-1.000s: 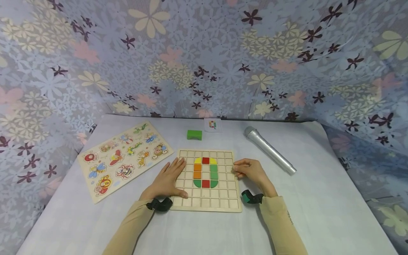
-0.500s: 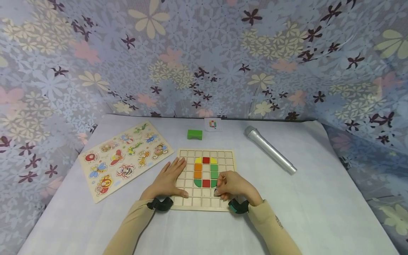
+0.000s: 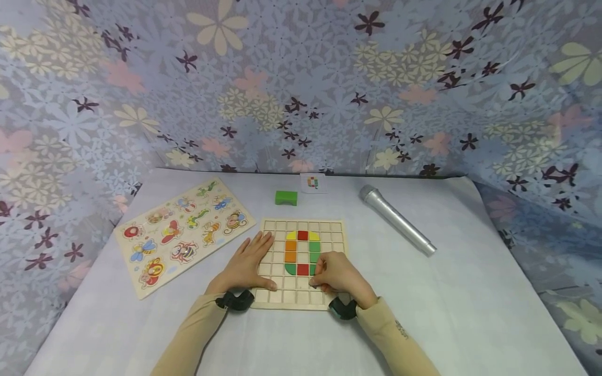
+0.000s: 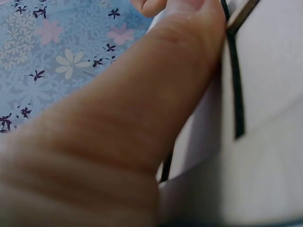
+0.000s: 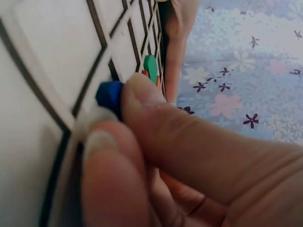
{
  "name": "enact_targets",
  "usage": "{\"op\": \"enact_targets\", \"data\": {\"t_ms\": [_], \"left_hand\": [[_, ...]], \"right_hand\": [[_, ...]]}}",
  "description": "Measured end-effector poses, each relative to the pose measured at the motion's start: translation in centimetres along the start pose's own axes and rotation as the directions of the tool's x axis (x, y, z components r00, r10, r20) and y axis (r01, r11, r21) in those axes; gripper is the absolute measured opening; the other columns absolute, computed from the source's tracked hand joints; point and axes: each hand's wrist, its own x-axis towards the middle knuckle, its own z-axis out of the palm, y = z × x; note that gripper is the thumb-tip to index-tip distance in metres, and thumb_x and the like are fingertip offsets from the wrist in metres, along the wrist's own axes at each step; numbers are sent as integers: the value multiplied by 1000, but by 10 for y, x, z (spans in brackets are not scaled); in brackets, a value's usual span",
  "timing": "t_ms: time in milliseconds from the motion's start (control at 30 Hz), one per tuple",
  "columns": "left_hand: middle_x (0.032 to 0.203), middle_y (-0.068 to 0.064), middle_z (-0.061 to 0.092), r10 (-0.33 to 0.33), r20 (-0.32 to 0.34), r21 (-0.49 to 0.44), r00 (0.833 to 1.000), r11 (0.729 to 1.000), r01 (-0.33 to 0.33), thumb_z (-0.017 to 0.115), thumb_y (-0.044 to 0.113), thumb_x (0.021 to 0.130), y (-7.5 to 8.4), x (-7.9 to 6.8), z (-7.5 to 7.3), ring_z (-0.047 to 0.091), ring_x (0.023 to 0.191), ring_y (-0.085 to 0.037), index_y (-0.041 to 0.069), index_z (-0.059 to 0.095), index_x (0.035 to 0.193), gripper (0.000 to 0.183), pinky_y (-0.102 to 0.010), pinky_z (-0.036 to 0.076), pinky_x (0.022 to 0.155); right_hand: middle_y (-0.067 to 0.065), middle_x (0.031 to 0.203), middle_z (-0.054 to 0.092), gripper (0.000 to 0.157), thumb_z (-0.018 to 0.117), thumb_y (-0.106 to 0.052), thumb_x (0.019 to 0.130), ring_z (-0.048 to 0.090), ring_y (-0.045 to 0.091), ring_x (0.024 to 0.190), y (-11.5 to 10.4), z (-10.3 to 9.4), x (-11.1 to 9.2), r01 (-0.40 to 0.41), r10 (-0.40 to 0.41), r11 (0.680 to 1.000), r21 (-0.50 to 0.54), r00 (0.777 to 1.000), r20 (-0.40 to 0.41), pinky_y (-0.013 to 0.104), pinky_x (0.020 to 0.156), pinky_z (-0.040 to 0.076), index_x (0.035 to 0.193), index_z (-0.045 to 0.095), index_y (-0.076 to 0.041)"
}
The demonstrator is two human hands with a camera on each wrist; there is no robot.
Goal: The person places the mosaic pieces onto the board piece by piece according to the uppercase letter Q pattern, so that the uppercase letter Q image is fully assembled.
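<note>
A wooden grid board (image 3: 277, 297) lies on the table with red, yellow, orange and green tiles (image 3: 290, 256) set in a ring on it. My left hand (image 3: 244, 265) rests on the board's left edge with its fingers spread. At the lower right of the ring, my right hand (image 3: 339, 272) pinches a small blue tile (image 5: 109, 98) between thumb and finger, close to the grid. In the head view the blue tile is mostly hidden and looks dark. The right hand also covers part of the board's lower right.
A picture board of insects (image 3: 183, 235) lies at the left. Behind the grid board are a green block (image 3: 286, 198) and a small card (image 3: 313, 183) with a ring pattern. A silver microphone (image 3: 397, 220) lies at the right. Floral cloth (image 3: 301, 89) hangs behind.
My right hand has moved from the board's right edge leftward and toward me, over the lower right cells, with the tile. My left hand stays put.
</note>
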Motion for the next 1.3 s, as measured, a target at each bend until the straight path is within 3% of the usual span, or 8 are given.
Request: {"op": "enact_targets", "data": {"t_ms": [167, 467, 1000, 1100, 1200, 1300], "left_hand": [[164, -11, 10, -7, 1, 3, 1000, 1000, 7, 81, 56, 67, -1, 0, 0, 3, 152, -33, 4, 15, 155, 121, -54, 4, 123], [164, -10, 9, -8, 5, 0, 1000, 1000, 8, 80, 58, 67, -2, 0, 1, 2, 152, -32, 6, 14, 156, 122, -52, 3, 123], [164, -11, 10, -18, -4, 18, 1000, 1000, 18, 80, 57, 68, -3, 1, 2, 4, 152, -33, 4, 15, 155, 121, -53, 5, 123], [164, -11, 10, -16, -4, 17, 1000, 1000, 16, 80, 57, 68, -3, 1, 1, 3, 152, -32, 5, 15, 155, 121, -53, 4, 123], [164, -12, 10, 0, -3, 17, 1000, 1000, 0, 80, 58, 68, -3, 2, 1, 4, 152, -33, 4, 15, 155, 121, -54, 5, 123], [164, -13, 11, 8, -1, 15, 1000, 1000, -8, 81, 56, 68, -2, 2, 1, 4, 152, -34, 4, 16, 155, 120, -54, 5, 123]], "right_hand": [[1, 57, 59, 24, 81, -3, 74, 54, 8, 45, -3, 3, 0, 46, -47, 999, -27, 998, -33, 18, 43, 46, 74, 58, -4], [-1, 62, 57, 26, 84, -6, 71, 49, 9, 55, -13, 12, -8, 129, -164, 964, -233, 977, -138, 19, 49, 40, 81, 60, -5], [0, 61, 53, 30, 85, -5, 69, 45, 10, 55, -16, 22, -8, 100, -154, 959, -265, 969, -193, 18, 48, 36, 77, 56, -6], [0, 64, 55, 29, 85, -10, 71, 47, 10, 57, -13, 15, -5, 95, -141, 968, -234, 972, -188, 19, 50, 38, 78, 58, -5], [2, 71, 61, 25, 82, -18, 77, 54, 12, 63, -6, -8, -2, 71, -110, 980, -188, 972, -209, 22, 55, 43, 85, 62, -5], [11, 90, 69, 30, 74, -28, 85, 64, 21, 78, 8, -41, -4, 60, -118, 980, -190, 943, -312, 31, 66, 53, 100, 64, -3]]}}
